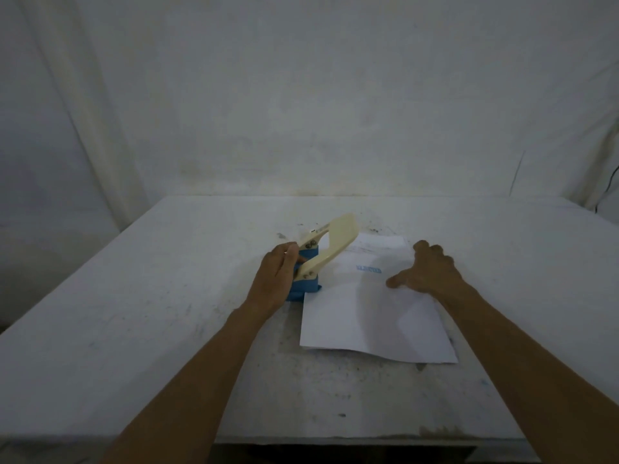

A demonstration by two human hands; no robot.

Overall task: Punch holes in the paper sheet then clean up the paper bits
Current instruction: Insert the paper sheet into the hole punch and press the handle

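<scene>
A hole punch [330, 246] with a blue body and a cream lever stands at the left edge of a white paper sheet [368, 316] on the table. Its lever is raised and tilts up to the right. My left hand [276, 279] grips the punch's blue body from the left side. My right hand [427, 269] rests on the sheet's upper right part with fingers spread, pressing it flat. The sheet carries a small blue printed mark [368, 269] near its middle. I see no loose paper bits.
The white table [150, 329] is scuffed and stained with small dark specks. A white cloth backdrop [301, 95] hangs behind it. A dark cable [608, 185] runs down at the far right. The table's front edge lies near the frame's bottom.
</scene>
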